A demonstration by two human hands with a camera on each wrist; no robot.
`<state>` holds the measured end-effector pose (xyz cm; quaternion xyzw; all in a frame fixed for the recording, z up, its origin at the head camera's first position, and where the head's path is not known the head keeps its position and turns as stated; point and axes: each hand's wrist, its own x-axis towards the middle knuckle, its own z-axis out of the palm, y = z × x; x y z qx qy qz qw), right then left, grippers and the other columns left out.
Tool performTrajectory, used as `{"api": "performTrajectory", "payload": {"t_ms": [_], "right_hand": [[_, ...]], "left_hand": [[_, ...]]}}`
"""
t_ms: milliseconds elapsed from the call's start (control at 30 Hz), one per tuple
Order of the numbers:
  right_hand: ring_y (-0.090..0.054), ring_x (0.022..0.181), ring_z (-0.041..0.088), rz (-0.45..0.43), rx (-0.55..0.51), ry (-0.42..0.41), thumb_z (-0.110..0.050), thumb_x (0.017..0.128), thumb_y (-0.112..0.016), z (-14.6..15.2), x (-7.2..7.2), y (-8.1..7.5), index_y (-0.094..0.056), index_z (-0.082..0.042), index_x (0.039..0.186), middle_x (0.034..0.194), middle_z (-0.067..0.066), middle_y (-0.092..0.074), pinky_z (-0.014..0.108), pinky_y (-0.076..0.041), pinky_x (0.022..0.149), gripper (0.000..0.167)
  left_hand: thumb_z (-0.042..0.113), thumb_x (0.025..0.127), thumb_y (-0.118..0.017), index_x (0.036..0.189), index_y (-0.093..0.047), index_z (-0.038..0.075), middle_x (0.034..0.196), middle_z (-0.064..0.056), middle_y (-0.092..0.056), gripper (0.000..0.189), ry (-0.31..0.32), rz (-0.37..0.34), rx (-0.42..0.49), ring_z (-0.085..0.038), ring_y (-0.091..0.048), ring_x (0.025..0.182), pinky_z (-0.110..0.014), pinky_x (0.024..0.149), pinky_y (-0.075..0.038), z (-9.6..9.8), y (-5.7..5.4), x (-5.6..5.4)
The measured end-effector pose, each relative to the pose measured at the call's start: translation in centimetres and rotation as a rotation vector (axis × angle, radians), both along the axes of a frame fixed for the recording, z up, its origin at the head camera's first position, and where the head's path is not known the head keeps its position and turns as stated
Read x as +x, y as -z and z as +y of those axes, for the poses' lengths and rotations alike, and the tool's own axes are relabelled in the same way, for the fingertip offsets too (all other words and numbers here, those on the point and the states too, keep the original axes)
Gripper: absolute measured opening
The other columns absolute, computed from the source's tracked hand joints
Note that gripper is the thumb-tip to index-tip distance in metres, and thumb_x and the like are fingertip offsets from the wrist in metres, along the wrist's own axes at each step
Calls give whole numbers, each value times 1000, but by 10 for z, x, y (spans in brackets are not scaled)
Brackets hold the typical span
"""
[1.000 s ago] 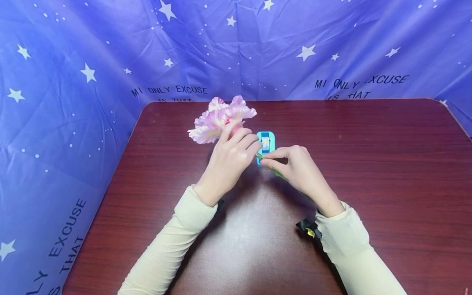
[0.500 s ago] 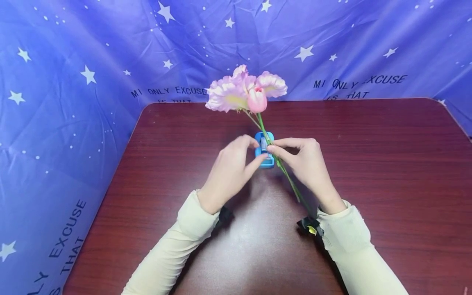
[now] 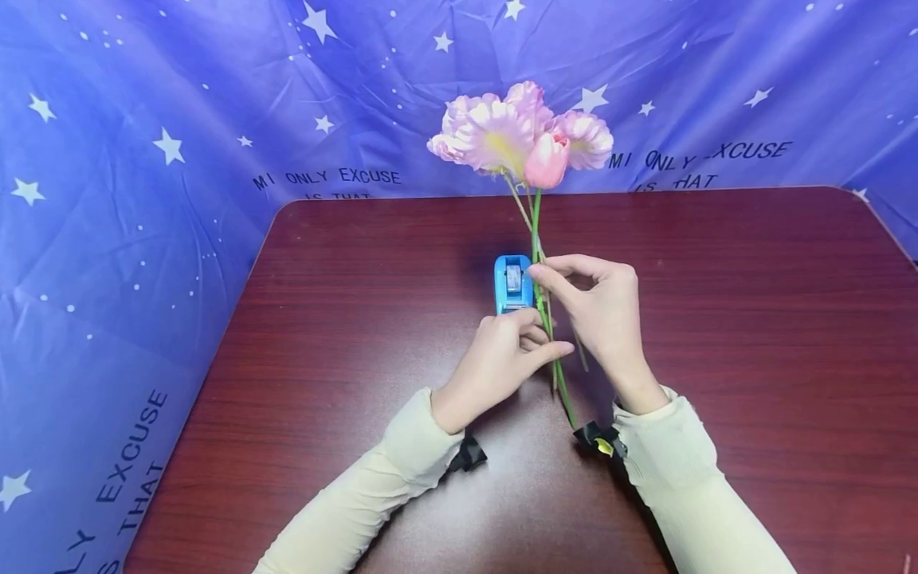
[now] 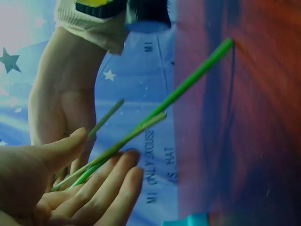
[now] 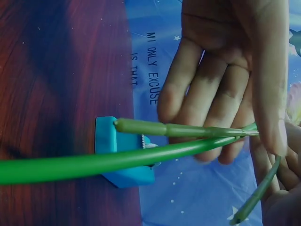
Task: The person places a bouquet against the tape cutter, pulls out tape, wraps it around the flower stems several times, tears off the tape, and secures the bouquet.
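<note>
In the head view, my right hand (image 3: 606, 307) pinches several artificial flower stems (image 3: 563, 391) between thumb and fingertips. Above it stand large ruffled pink blooms (image 3: 495, 135) and a smaller pink tulip (image 3: 547, 163). Lower down, my left hand (image 3: 491, 359) is around the stems, its thumb apart from the fingers. The left wrist view shows the green stem (image 4: 195, 77) and thinner stems passing by those extended fingers (image 4: 124, 183). Just left of the stems is a blue tape dispenser (image 3: 512, 279), partly hidden by the left hand; its serrated edge shows in the right wrist view.
A dark red wooden table (image 3: 753, 335) lies under both hands. Blue cloth (image 3: 179, 80) printed with stars and lettering hangs behind it and on the left. A black wrist camera (image 3: 598, 440) sits below the right sleeve, near the longest stem's end.
The flowers have swung upright and shifted right, held by my right hand. My left hand has let go near the blooms and moved down and right to the lower stems.
</note>
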<state>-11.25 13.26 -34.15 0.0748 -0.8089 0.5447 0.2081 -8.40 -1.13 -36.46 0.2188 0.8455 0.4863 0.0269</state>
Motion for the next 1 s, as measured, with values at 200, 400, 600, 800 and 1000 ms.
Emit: {"api": "performTrajectory", "payload": {"t_ms": [200,400,600,800,1000], "right_hand": [[-60,58,4,25,-32,6,-27,83,-81,-1,0,-1,-81,-12,86,71,-7,-73,18,-33,43,15],[-64,61,2,31,-65,5,-25,82,-82,-1,0,-1,-80,-11,86,71,-11,-72,16,-42,49,15],[-61,56,3,29,-77,3,-24,81,-83,1,0,-1,-80,-11,85,67,-14,-69,16,-42,48,14],[-59,54,2,20,-61,3,-24,82,-82,2,0,0,-80,-10,87,67,-15,-69,16,-42,47,15],[-64,62,0,-15,5,-1,-27,83,-81,8,0,-3,-81,-10,92,73,-9,-73,16,-43,51,19]], "left_hand": [[24,86,-78,85,-65,8,74,1,-73,20,-35,66,10,4,-63,65,-12,59,-48,5,3,1],[28,89,-73,82,-64,11,64,6,-64,20,-54,60,7,6,-52,57,-14,55,-43,8,2,0],[27,88,-74,87,-67,11,64,8,-65,18,-89,43,-11,7,-55,55,-13,54,-45,15,1,1],[22,91,-69,78,-61,13,63,8,-65,17,-102,32,-40,7,-54,54,-12,54,-44,17,2,-1],[22,92,-71,85,-68,10,76,2,-74,14,-101,22,-27,7,-63,67,-10,61,-48,19,3,-3]]}}
